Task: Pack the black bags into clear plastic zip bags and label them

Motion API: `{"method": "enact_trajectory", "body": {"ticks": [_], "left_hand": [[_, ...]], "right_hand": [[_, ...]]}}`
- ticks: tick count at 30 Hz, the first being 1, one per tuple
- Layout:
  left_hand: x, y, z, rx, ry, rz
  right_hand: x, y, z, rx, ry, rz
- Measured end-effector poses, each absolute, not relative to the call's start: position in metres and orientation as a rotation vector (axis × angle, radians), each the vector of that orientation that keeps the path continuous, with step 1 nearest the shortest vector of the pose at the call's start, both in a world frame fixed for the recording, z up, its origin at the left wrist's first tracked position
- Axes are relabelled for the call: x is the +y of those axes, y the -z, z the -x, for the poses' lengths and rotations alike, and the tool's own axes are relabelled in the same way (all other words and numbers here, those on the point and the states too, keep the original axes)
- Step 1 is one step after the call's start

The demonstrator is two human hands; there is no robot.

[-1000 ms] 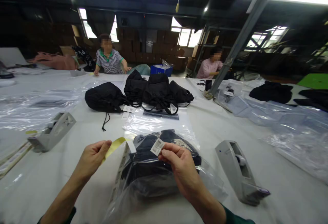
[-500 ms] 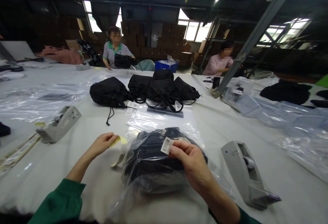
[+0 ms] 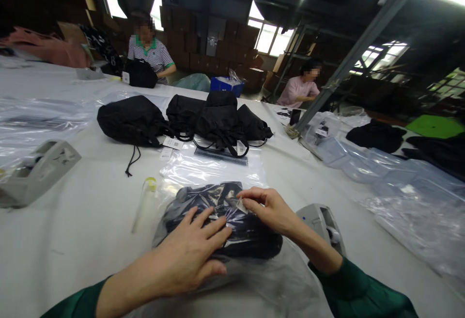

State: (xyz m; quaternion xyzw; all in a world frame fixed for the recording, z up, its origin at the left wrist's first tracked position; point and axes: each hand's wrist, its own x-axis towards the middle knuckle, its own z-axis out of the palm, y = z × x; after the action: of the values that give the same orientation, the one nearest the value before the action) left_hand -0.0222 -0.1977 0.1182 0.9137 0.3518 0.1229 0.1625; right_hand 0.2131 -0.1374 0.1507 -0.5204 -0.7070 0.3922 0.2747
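A dark item in a clear plastic bag (image 3: 254, 240) lies on the white table in front of me. Across its left part my left hand (image 3: 185, 250) rests flat, fingers spread. My right hand (image 3: 267, 206) pinches a small white label (image 3: 241, 205) against the upper right of the plastic. Left of the bag, a strip with a yellow end (image 3: 149, 182) is on the table. Beyond the bag are flat clear plastic bags (image 3: 214, 167) and several black drawstring bags (image 3: 221, 119) with white tags.
A grey tape dispenser (image 3: 39, 172) stands at the left, another (image 3: 323, 223) behind my right forearm. Clear plastic (image 3: 399, 177) is heaped at the right beside a slanted metal post (image 3: 348, 56). Two people (image 3: 148, 51) are across the table, one in stripes, one in pink.
My left hand has left the yellow strip and now lies spread on the bagged item. My right hand has brought the label down onto the plastic. The view has shifted right.
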Motion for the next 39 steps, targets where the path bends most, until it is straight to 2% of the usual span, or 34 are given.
{"method": "enact_trajectory", "body": {"ticks": [4, 9, 15, 19, 22, 34, 39], "left_hand": [[-0.195, -0.121, 0.016, 0.931, -0.14, -2.594], [-0.186, -0.123, 0.023, 0.827, -0.062, -2.607], [-0.188, -0.091, 0.022, 0.972, -0.17, -2.804], [-0.173, -0.087, 0.029, 0.696, -0.307, -3.01], [-0.164, -0.087, 0.034, 0.599, -0.367, -3.014], [-0.171, -0.073, 0.037, 0.688, -0.415, -2.8], [-0.158, -0.088, 0.041, 0.615, -0.377, -2.828]], "right_hand": [[-0.104, -0.142, -0.214, -2.018, -1.24, 1.363], [-0.063, -0.125, -0.204, -1.991, -1.568, 1.339], [-0.044, -0.106, -0.196, -1.866, -1.836, 1.387], [-0.04, -0.102, -0.191, -1.8, -1.928, 1.334], [-0.037, -0.099, -0.189, -1.789, -1.957, 1.307], [-0.032, -0.076, -0.196, -1.908, -1.903, 1.301], [-0.034, -0.077, -0.195, -2.005, -1.82, 1.314]]}}
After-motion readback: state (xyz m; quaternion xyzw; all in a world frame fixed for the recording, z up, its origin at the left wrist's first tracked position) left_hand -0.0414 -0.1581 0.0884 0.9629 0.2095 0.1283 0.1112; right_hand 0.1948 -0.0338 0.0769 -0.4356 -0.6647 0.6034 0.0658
